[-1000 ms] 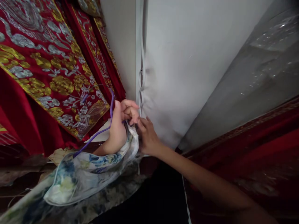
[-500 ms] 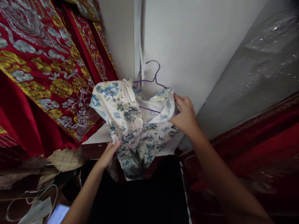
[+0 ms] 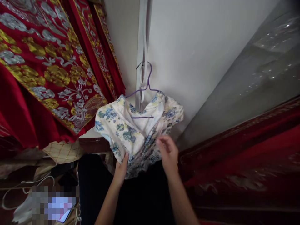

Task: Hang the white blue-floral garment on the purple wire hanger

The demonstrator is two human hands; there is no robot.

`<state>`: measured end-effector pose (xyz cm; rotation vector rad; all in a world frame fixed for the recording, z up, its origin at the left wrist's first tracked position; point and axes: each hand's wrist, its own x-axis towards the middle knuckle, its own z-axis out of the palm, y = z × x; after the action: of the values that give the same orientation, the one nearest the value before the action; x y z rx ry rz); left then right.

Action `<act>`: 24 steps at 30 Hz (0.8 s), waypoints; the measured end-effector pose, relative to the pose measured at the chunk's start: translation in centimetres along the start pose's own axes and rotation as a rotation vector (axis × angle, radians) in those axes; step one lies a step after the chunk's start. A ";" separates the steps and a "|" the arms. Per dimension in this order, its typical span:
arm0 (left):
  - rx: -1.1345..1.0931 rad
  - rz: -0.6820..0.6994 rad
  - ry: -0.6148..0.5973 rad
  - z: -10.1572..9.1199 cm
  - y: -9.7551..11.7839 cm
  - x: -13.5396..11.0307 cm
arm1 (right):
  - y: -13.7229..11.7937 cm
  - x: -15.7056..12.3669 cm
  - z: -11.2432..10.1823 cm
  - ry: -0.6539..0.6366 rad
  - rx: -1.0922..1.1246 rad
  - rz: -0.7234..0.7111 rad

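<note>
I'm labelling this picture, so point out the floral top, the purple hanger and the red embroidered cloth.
Floral top [image 3: 131, 136]: head view, on its front.
Purple hanger [image 3: 148, 86]: head view, neck below the hook.
Red embroidered cloth [image 3: 57, 75]: head view, its patterned panel.

1 head-worn camera faces forward and down, near the floral garment [image 3: 134, 136]

Left hand [image 3: 121, 168]: fingers hidden behind floral blouse [image 3: 130, 132]. Right hand [image 3: 168, 151]: slightly blurred; contact with blouse cannot be determined. Purple hanger [image 3: 148, 87]: shoulders partly covered by blouse. Phone [image 3: 65, 216]: mostly pixelated, screen unreadable. Embroidered red cloth [image 3: 58, 75]: runs past top and left edges.
</note>
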<state>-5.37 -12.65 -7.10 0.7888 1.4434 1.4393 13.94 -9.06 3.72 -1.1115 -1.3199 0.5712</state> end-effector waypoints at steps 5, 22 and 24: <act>0.006 0.018 -0.098 -0.5 0.3 -1.0 | 3.4 -4.2 4.8 -0.318 0.235 0.430; 0.030 0.069 -0.011 -1.6 1.5 -1.0 | 2.1 -3.5 3.4 -0.424 0.257 0.420; 0.127 0.223 0.157 -1.9 1.9 -0.7 | 2.2 -3.5 3.0 -0.434 0.258 0.451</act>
<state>-7.17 -13.79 -5.38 0.9588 1.6187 1.6197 10.84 -10.20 -0.17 -1.1082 -1.3096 1.3391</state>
